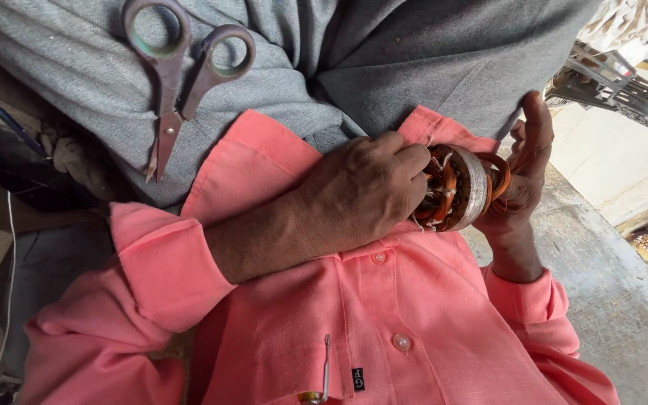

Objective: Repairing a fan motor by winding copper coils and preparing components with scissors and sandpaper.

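A small motor stator [459, 187] with copper windings is gripped between both hands, close to the chest. The left hand [365, 193] is closed on its near face, fingertips pressed into the coils. The right hand [523, 176] cups the far side, thumb raised. The windings appear already seated; loose white threads among them suggest the tying is unfinished. Scissors [181, 75] lie unused on the grey trousers [414, 52], up and left of the grip.

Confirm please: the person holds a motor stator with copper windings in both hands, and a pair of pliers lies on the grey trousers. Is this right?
Not quite. In the head view the tool on the grey trousers is a pair of scissors, not pliers. The rest holds: left hand and right hand hold the stator with copper windings.
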